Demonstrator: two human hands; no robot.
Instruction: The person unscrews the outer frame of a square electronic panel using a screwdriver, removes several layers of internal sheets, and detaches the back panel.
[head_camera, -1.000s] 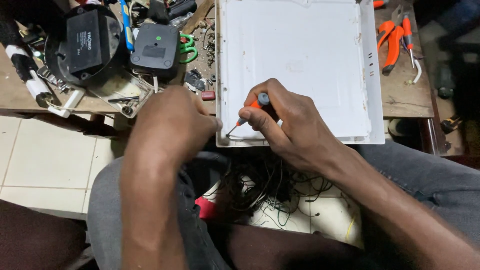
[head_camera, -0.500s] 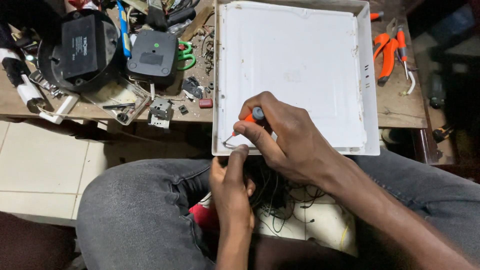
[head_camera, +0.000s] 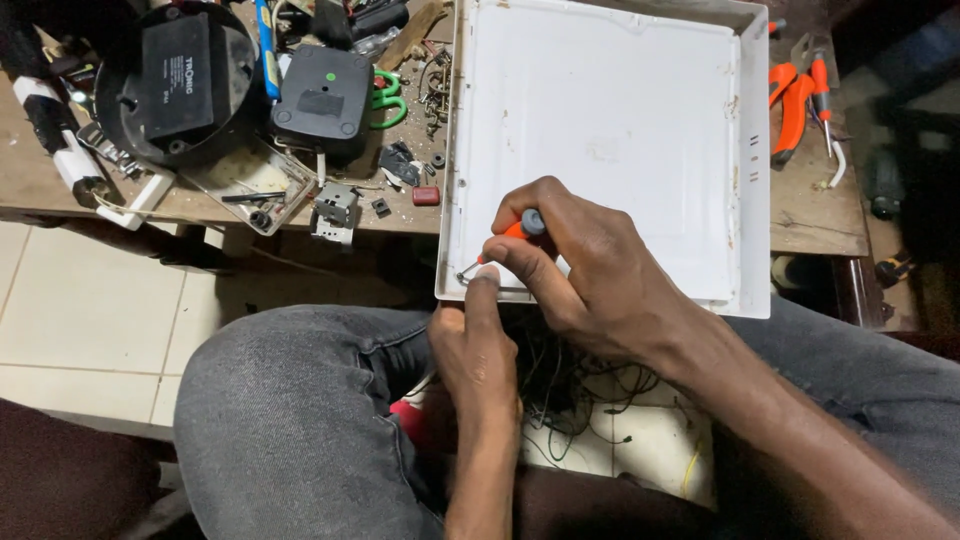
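White panel (head_camera: 600, 140) lying flat, overhanging table (head_camera: 810, 215) edge toward lap, near corner at 7 o'clock within easy reach. Right hand (head_camera: 590, 270) closed around small orange screwdriver (head_camera: 505, 238), tip angled down into that corner. Left hand (head_camera: 470, 350) pressed up against panel edge from below, fingers (head_camera: 485, 290) curled beside tip, apparently steadying. Orange pliers (head_camera: 795, 100) parked at 2 o'clock; black boxes (head_camera: 325, 100) at 10.

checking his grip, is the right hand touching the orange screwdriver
Touching. The head view shows the right hand wrapped around the orange screwdriver, fingers pinching its handle with no gap, over the near left corner of the white panel.
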